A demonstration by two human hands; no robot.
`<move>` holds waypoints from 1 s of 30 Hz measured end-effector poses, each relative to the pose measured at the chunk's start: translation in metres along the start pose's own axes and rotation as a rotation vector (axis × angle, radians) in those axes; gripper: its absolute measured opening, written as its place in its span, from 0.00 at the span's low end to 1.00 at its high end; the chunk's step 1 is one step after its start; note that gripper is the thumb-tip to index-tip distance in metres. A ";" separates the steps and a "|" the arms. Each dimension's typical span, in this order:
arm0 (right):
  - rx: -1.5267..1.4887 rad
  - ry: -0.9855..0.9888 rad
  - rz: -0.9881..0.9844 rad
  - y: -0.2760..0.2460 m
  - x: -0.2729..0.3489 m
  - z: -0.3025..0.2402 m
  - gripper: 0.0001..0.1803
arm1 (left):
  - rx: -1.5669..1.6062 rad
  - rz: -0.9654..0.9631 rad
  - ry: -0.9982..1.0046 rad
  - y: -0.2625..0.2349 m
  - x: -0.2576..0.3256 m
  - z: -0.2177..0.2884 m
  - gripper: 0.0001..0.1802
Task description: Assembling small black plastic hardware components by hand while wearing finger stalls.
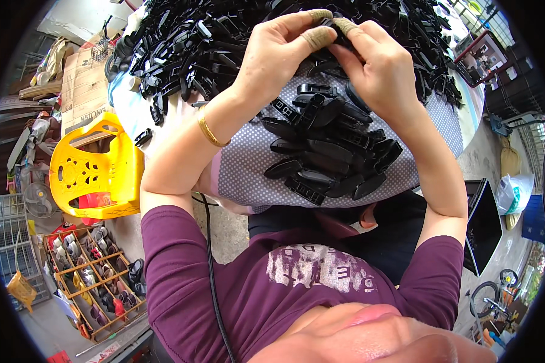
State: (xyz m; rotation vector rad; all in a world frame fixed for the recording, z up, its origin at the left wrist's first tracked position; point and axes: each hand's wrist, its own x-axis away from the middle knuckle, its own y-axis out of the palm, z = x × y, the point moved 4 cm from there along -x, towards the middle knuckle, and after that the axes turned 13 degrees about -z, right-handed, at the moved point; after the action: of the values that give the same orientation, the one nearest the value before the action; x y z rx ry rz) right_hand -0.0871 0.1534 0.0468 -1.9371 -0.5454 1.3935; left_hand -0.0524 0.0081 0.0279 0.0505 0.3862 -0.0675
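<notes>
Black plastic piece [335, 25] pinched between both hands' fingers [317, 37].

At the upper left of the frame I see a flattened brown cardboard box [83, 91] lying beside the table, dark lettering printed along its lower part. At the upper right stands a small screen [482, 57] in a red frame, tilted, showing a bright picture too small for me to make out. At the right edge, lower down, a whitish plastic bag [513, 192] sits on the ground, with a blue package [534, 219] just beside it.
</notes>
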 end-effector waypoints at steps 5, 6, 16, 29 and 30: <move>-0.109 0.135 0.031 0.002 -0.002 0.004 0.17 | 0.199 -0.045 0.033 -0.006 -0.006 -0.005 0.15; -0.115 0.133 0.031 0.004 -0.001 0.011 0.17 | 0.195 -0.041 0.032 -0.012 -0.008 -0.007 0.15; -0.424 0.103 -0.216 0.011 0.002 0.016 0.14 | 0.090 -0.472 0.442 -0.003 -0.005 0.018 0.14; 0.030 -0.249 -0.444 0.048 0.006 0.013 0.09 | -0.776 -0.773 0.192 0.046 0.025 0.041 0.20; 0.037 -0.237 -0.461 0.047 0.005 0.015 0.10 | -0.696 -0.759 0.135 0.039 0.020 0.042 0.19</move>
State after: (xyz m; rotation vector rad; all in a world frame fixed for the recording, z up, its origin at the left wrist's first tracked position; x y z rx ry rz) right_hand -0.1018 0.1288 0.0060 -1.4969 -0.9995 1.3191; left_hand -0.0149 0.0436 0.0606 -0.7870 0.5293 -0.6764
